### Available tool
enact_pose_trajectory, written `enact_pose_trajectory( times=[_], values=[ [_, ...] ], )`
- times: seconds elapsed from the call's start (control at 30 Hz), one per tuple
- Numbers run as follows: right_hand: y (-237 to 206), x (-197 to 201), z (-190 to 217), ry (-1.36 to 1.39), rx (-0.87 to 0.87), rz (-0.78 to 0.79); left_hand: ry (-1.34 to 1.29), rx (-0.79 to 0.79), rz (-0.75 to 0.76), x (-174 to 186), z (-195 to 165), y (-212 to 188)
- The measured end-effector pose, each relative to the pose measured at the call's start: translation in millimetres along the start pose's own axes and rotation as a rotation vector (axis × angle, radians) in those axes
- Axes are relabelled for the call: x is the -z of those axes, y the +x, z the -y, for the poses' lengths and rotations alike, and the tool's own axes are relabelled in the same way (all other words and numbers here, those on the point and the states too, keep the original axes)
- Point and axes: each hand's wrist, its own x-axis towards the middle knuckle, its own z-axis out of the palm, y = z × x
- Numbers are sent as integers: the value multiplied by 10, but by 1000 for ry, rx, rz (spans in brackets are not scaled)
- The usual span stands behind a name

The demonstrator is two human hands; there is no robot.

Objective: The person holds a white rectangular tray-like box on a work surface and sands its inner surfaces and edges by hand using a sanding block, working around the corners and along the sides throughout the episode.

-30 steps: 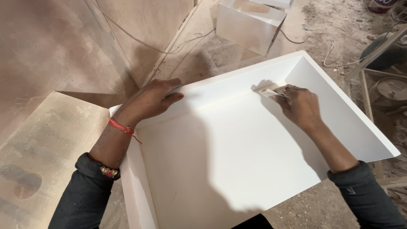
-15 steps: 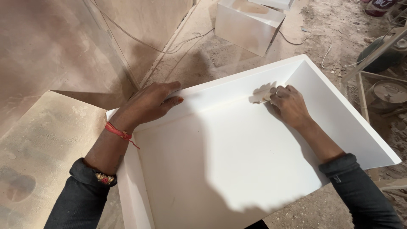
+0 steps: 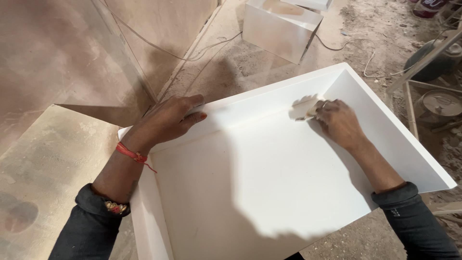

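A large white open box (image 3: 269,192) with low walls lies in front of me. My left hand (image 3: 168,119) grips the top of its far-left wall, fingers curled over the rim; a red thread circles that wrist. My right hand (image 3: 337,120) is inside the box, pressed against the base near the far wall, fingers shut on a small pale folded piece (image 3: 310,111), likely sandpaper, that touches the inner surface. Most of that piece is hidden by my fingers.
A second white box (image 3: 281,29) stands on the dusty floor beyond. A thin cable (image 3: 346,45) trails across the floor. Brown board panels (image 3: 57,62) rise at the left. Round tins (image 3: 440,103) and a metal frame sit at the right.
My right hand with the pale piece has slid a little left along the far wall. My left hand keeps its grip on the wall.
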Motion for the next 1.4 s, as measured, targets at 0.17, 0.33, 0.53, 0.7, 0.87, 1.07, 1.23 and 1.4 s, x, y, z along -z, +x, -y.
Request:
enact_pose_trajectory(
  times=[0.17,0.33,0.53,0.7,0.87,1.07,1.23,1.4],
  values=[
    [39,53,180,-173,135,-148,-25,-26,-8,-7,-21,15],
    [339,116,305,1,28,-113,-23,-13,3,-7,-11,12],
    [389,36,191,-173,7,-102,-46,-62,-24,-32,19,22],
    [326,-37,-13,-238,-166,-102,-24,-5,2,-40,12,28],
    [252,-20,-124,-267,-191,-97,-29,-44,-23,-38,5,26],
    [179,59,17,-172,-247,43,-39,-4,-7,-46,15,27],
    [266,17,347,-230,39,-109,-50,-61,-12,-29,18,33],
    [401,-4,406,-226,12,-121,-53,-73,-33,-35,31,31]
  ],
)
